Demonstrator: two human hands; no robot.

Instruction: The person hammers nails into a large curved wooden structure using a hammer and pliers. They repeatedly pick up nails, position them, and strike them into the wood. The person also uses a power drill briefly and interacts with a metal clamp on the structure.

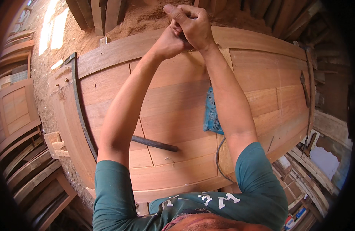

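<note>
My left hand [170, 44] and my right hand [196, 27] are together over the far edge of a wooden panel door [173, 96]. The right is closed, its thumb pointing left, and it overlaps the left. Fingers of the left look curled, but the right hand partly covers them. Whatever lies between the hands, if anything, is hidden. Under my right forearm a blue power tool [211, 113] rests on the door, partly covered, and a dark cord [217, 156] runs from it toward me. A dark rod [156, 143] lies near my left elbow.
A dark metal bar [78, 102] crosses the door's left end. At the right end lies a dark slim hand tool [303, 82]. Stacked timber frames [21, 104] stand at left, upright boards [98, 17] at the far side, and wood pieces [306, 181] at lower right. Sawdust covers the ground [143, 17].
</note>
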